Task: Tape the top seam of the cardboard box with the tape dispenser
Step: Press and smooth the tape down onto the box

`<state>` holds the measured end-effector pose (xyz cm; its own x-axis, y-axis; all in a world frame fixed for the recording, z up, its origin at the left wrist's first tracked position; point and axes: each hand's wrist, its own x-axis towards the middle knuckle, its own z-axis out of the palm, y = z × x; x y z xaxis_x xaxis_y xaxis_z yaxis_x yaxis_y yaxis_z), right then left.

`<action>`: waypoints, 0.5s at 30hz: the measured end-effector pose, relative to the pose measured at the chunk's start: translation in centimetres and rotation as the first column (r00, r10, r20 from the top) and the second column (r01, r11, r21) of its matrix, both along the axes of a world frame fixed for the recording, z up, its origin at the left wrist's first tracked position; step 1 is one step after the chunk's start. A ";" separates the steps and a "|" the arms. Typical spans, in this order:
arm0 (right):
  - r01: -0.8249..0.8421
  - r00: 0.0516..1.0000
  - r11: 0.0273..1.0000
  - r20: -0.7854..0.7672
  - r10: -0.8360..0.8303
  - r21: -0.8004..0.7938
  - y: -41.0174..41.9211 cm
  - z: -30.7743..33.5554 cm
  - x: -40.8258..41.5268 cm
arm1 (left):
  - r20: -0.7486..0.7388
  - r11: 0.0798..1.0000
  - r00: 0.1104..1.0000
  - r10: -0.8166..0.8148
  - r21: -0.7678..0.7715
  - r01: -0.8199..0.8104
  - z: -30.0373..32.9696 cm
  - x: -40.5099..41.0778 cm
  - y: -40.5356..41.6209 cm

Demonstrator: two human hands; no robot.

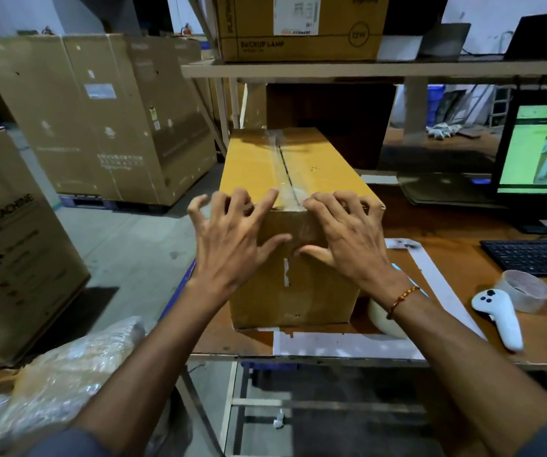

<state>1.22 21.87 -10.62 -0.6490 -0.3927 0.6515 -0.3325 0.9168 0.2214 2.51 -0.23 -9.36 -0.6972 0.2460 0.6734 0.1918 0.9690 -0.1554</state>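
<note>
I see the cardboard box (293, 225) standing in the centre of the frame on the brown tabletop (447, 225), its long axis running away from me toward the shelf unit behind it. A strip of clear tape (283, 169) lies along the top seam, from the far edge to the near edge, and folds over onto the near end face.

Both hands are spread open and pressed on the box's near top edge, gripping nothing. My left hand (232, 239) sits left of the seam, fingertips hooked over the top edge, thumb lying across the end face. My right hand (344, 239) mirrors it right of the seam, its thumb pointing toward the left thumb; the two thumbs are close but apart. A red thread bracelet (400, 300) circles the right wrist.

In the lower right of the frame, a white controller (501, 316) lies on the tabletop just beside a roll of clear tape (526, 290). Another pale tape roll (385, 319) shows partly behind my right wrist, near the box's bottom right corner. A black keyboard (536, 257) and a lit monitor (542, 150) are at the right edge. Large cartons (100, 117) fill the upper left.
</note>
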 end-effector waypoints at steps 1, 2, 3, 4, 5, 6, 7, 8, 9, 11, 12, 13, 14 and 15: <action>-0.021 1.000 1.000 0.007 0.021 -0.012 0.2 0.3 0.1 | 0.020 1.000 1.000 0.020 0.002 -0.020 0.6 -0.3 0.4; -0.047 0.999 0.999 0.015 0.047 -0.028 0.4 0.6 0.1 | 0.041 1.000 0.999 0.025 0.006 -0.025 1.2 -0.6 0.6; -0.076 0.997 0.996 0.029 0.078 -0.047 0.6 1.0 0.1 | 0.055 1.000 0.998 0.013 0.011 -0.014 1.6 -0.8 0.7; -0.106 0.993 0.992 0.047 0.109 -0.065 0.8 1.6 0.1 | 0.057 1.000 0.998 -0.015 0.005 0.014 1.8 -0.9 0.6; -0.133 0.988 0.988 0.071 0.138 -0.075 0.8 2.1 0.0 | 0.051 0.998 0.997 -0.055 -0.020 0.056 1.8 -1.0 0.6; -0.158 0.982 0.985 0.095 0.165 -0.072 0.8 2.5 -0.1 | 0.049 0.992 0.993 -0.104 -0.063 0.107 1.8 -1.1 0.6; -0.177 0.976 0.983 0.120 0.182 -0.053 0.7 2.8 -0.2 | 0.069 0.981 0.986 -0.152 -0.112 0.159 1.9 -1.2 0.8; -0.188 0.970 0.982 0.150 0.189 -0.024 0.7 2.9 -0.3 | 0.112 0.966 0.974 -0.195 -0.148 0.211 2.1 -1.4 1.1; -0.193 0.964 0.981 0.185 0.189 0.000 0.7 3.0 -0.5 | 0.177 0.954 0.958 -0.228 -0.155 0.255 2.6 -1.6 1.2; -0.198 0.948 0.980 0.254 0.192 -0.002 0.9 3.4 -0.7 | 0.302 0.947 0.916 -0.263 -0.103 0.305 3.9 -1.7 1.4; -0.199 0.939 0.980 0.281 0.197 -0.019 1.0 3.7 -0.8 | 0.338 0.947 0.902 -0.269 -0.079 0.312 4.5 -1.8 1.4; -0.195 0.933 0.980 0.301 0.197 -0.036 1.2 4.0 -0.9 | 0.364 0.950 0.895 -0.259 -0.071 0.304 5.0 -1.7 1.3; -0.184 0.929 0.982 0.316 0.191 -0.051 1.4 4.3 -1.0 | 0.385 0.954 0.890 -0.244 -0.068 0.291 5.3 -1.6 1.2; -0.167 0.928 0.984 0.328 0.179 -0.064 1.5 4.5 -1.1 | 0.396 0.958 0.888 -0.235 -0.062 0.281 5.5 -1.5 1.1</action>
